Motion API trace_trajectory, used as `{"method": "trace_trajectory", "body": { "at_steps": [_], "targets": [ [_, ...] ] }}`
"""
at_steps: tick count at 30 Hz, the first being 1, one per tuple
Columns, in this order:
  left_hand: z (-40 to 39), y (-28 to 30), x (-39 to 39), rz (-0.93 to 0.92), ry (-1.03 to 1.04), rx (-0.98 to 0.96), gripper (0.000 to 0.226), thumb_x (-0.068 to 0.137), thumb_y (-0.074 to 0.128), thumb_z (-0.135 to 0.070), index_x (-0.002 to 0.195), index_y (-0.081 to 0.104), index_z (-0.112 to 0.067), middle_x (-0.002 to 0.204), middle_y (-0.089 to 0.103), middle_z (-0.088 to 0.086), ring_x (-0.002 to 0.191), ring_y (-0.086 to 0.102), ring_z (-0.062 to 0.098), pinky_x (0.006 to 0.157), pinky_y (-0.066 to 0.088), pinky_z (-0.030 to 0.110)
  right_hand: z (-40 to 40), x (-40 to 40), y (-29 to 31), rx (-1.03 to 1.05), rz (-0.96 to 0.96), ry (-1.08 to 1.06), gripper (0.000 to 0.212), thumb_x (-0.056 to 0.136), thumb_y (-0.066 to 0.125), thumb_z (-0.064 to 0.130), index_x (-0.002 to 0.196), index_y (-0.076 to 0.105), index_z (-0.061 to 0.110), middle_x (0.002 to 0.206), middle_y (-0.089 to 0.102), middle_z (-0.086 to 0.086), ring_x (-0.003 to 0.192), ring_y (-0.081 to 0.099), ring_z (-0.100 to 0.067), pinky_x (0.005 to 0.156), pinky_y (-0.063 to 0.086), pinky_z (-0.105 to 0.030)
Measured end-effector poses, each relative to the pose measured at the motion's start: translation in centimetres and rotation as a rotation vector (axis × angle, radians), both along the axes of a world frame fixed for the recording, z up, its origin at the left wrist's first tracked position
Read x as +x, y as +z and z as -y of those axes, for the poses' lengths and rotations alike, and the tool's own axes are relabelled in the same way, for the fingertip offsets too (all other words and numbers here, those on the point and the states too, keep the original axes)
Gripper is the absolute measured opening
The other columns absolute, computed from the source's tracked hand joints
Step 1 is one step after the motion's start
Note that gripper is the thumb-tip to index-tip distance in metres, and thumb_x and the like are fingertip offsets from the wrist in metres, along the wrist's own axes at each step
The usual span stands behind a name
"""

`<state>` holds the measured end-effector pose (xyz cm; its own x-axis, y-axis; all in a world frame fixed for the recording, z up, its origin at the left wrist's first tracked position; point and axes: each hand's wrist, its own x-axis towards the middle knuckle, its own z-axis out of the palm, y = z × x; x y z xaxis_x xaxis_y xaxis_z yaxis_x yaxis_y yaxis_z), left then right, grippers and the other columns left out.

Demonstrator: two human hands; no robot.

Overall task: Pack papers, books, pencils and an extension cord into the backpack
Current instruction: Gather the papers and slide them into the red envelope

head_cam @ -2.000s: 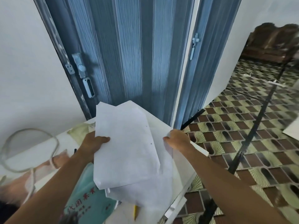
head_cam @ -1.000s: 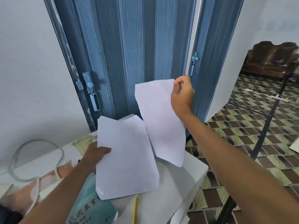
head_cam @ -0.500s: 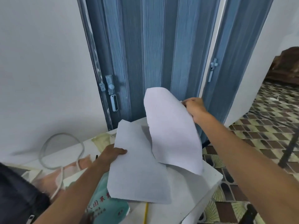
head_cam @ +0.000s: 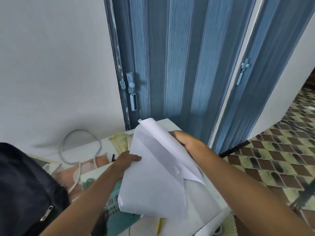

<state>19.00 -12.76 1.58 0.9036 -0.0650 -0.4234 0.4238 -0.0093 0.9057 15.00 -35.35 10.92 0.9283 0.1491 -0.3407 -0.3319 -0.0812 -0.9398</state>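
My left hand (head_cam: 127, 161) grips the left edge of a white paper sheet (head_cam: 150, 188) held above the table. My right hand (head_cam: 187, 142) holds a second white sheet (head_cam: 172, 150) by its far edge and lays it over the first. The black backpack (head_cam: 25, 193) fills the lower left corner, a zipper pull showing. A teal book (head_cam: 110, 217) lies under my left forearm. A yellow pencil (head_cam: 159, 225) pokes out below the sheets. The white extension cord (head_cam: 79, 147) loops on the table behind the backpack.
The white table (head_cam: 204, 201) ends in a corner at the right, above patterned floor tiles (head_cam: 272, 159). A blue folding door (head_cam: 170, 65) stands right behind the table. A black pen (head_cam: 113, 157) lies near my left hand.
My right hand has come down from door height and brought its sheet onto the sheet in my left hand. The view has swung left, so the backpack now shows.
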Motion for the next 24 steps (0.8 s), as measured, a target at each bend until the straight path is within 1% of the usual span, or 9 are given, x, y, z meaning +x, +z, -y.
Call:
{"method": "trace_trajectory", "body": {
  "at_steps": [3,6,9,11,13,15,17,21,24],
  "targets": [
    [0.1,-0.4,0.0,-0.006,-0.004,-0.038,0.024,0.088,0.058,0.005,0.112,0.061,0.004,0.104,0.068,0.023,0.086,0.066,0.038,0.073,0.056,0.041,-1.1,-4.0,0.3,0.039,0.279,0.08,0.034,0.087,0.058,0.043,0.114,0.068,0.024,0.108,0.07,-0.001,0.107,0.065,-0.023,0.099,0.046,-0.044],
    [0.1,-0.4,-0.4,0.005,-0.013,-0.073,0.029,0.084,0.063,0.004,0.113,0.062,0.003,0.109,0.068,0.024,0.093,0.066,0.04,0.079,0.056,0.043,-2.9,-4.0,0.7,0.036,0.369,0.144,0.03,0.092,0.056,0.036,0.119,0.066,0.027,0.112,0.068,0.002,0.109,0.064,-0.014,0.101,0.046,-0.034],
    [-0.1,-1.0,0.1,0.014,-0.041,-0.08,0.039,0.072,0.07,-0.004,0.109,0.063,0.004,0.116,0.065,0.027,0.096,0.066,0.039,0.089,0.053,0.047,-4.6,-2.2,1.0,0.023,0.416,0.141,0.036,0.09,0.055,0.024,0.125,0.059,0.016,0.122,0.063,-0.007,0.113,0.06,-0.01,0.084,0.045,-0.012],
    [-0.1,-0.9,0.0,0.012,-0.018,-0.05,0.014,0.084,0.063,-0.003,0.091,0.059,0.009,0.126,0.054,0.036,0.075,0.068,0.022,0.08,0.055,0.033,-4.5,-0.7,0.5,0.068,0.367,0.101,0.041,0.091,0.051,0.024,0.128,0.057,0.007,0.121,0.061,-0.013,0.114,0.058,-0.02,0.082,0.042,-0.011],
    [0.0,-0.7,-0.4,0.043,0.014,-0.077,0.015,0.082,0.064,-0.012,0.089,0.058,0.0,0.117,0.058,0.03,0.071,0.061,0.016,0.072,0.05,0.027,-3.9,1.7,-0.9,0.079,0.179,-0.003,0.024,0.089,0.054,0.021,0.101,0.074,0.015,0.092,0.066,-0.004,0.089,0.058,-0.02,0.079,0.04,-0.022],
    [-0.3,-0.7,-1.0,0.087,0.025,-0.113,0.023,0.073,0.067,-0.02,0.095,0.063,-0.014,0.095,0.068,0.013,0.085,0.06,0.026,0.079,0.047,0.036,-2.7,4.8,-3.6,0.056,-0.042,-0.189,0.018,0.08,0.061,0.011,0.066,0.071,0.012,0.074,0.062,-0.004,0.07,0.052,-0.019,0.066,0.039,-0.027],
    [-0.9,-0.9,-1.2,0.035,0.11,-0.173,0.016,0.084,0.064,-0.016,0.098,0.066,-0.01,0.092,0.071,0.015,0.088,0.059,0.032,0.081,0.047,0.039,-1.1,7.3,-6.7,-0.092,-0.032,-0.351,0.006,0.074,0.059,0.003,0.071,0.061,0.007,0.077,0.057,-0.009,0.069,0.051,-0.02,0.061,0.038,-0.029],
    [-1.6,-1.0,-0.8,-0.047,0.153,-0.241,0.038,0.095,0.047,-0.032,0.112,0.065,-0.003,0.092,0.071,0.015,0.08,0.065,0.031,0.074,0.052,0.035,1.6,8.0,-10.3,-0.469,0.201,-0.499,0.014,0.085,0.05,0.0,0.082,0.062,0.008,0.09,0.061,-0.006,0.09,0.058,-0.028,0.074,0.041,-0.027],
    [-1.8,-1.2,-0.4,-0.076,0.073,-0.326,0.061,0.098,0.03,-0.053,0.115,0.066,-0.006,0.106,0.071,0.016,0.091,0.067,0.031,0.077,0.052,0.037,1.6,7.8,-10.5,-0.588,0.326,-0.5,0.013,0.089,0.046,0.001,0.085,0.057,0.007,0.087,0.058,-0.007,0.081,0.05,-0.027,0.07,0.036,-0.028]
  ]
}}
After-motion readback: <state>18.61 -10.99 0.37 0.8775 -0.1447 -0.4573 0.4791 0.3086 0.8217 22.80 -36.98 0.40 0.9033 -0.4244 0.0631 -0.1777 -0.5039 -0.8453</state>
